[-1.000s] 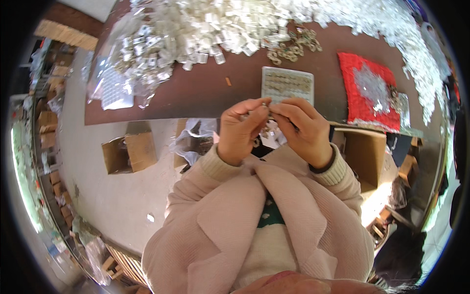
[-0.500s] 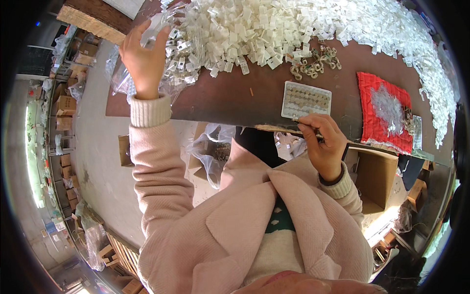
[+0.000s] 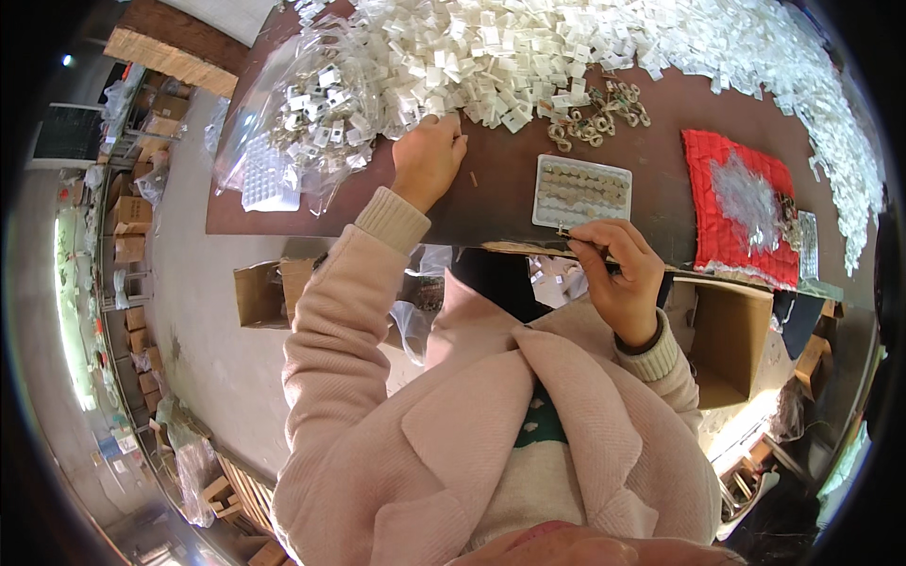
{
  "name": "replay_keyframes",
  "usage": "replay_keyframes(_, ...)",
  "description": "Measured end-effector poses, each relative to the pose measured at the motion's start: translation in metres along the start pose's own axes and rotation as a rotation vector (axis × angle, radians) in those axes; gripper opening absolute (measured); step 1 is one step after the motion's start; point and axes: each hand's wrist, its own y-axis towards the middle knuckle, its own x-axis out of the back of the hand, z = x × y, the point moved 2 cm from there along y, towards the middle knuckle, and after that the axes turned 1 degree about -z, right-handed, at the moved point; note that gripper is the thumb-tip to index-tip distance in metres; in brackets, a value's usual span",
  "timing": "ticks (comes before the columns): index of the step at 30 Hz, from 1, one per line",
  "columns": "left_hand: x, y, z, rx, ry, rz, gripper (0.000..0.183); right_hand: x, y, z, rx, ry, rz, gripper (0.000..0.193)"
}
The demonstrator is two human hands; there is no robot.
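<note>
Flat gridded tray, pale (image 3: 269,174): left of the left hand's grip, partly under clear film. Clear plastic bag (image 3: 326,118): also left of that grip, slightly farther out, with loose white and metallic parts in and about it

Left hand (image 3: 429,156): palm down, fingers curled; whether anything is pinched beneath cannot be told. White plastic pieces (image 3: 462,57), one large heap: directly beyond the left fingertips, the near edge meeting or almost meeting them, spreading far off to the right; left hand the nearer of the two. Long axes of the pieces point every way. Appearance: small, boxy or flat, translucent to milky, glossy

Orange strip (image 3: 474,178): one, just right of the left wrist, lying on the brown table (image 3: 510,156)

Small metal piece (image 3: 563,230): one, pinched between right thumb and forefinger, at the left end of that grip; dull, brassy; long axis too small to judge. Compartment tray (image 3: 629,198), rows of greyish parts: just beyond the right grip. Ringed metal fittings (image 3: 623,108), tangled bunch: farther beyond it. Right hand (image 3: 618,269): thumb and forefinger closed on the metal piece

Red quilted cloth (image 3: 703,222): right of the right grip, bearing clear bits (image 3: 746,208)
</note>
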Motion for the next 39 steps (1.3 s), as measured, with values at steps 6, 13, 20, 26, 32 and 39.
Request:
replay_keyframes(6,0.025,-0.039,0.000,0.409,-0.849,0.029,0.014,-0.005,0.006,0.001,-0.023,0.063,0.033,0.015)
replay_keyframes(13,0.025,-0.100,-0.083,0.252,-1.482,0.123,0.035,-0.022,0.007,0.003,-0.177,0.596,0.027,0.016)
replay_keyframes(20,0.017,-0.115,-0.101,0.397,-1.937,0.221,0.031,-0.014,0.002,0.008,-0.241,0.558,-0.012,0.014)
replay_keyframes(26,0.009,-0.118,-0.093,0.203,-1.944,-0.025,0.025,-0.022,0.002,0.013,-0.113,0.356,-0.032,0.015)
replay_keyframes(32,0.007,-0.124,-0.095,0.086,-1.862,-0.174,0.024,-0.026,0.004,0.017,-0.061,0.332,-0.056,0.015)
replay_keyframes(39,0.008,-0.124,-0.092,-0.081,-1.714,-0.248,0.026,-0.023,0.006,0.018,-0.108,0.320,0.030,0.016)
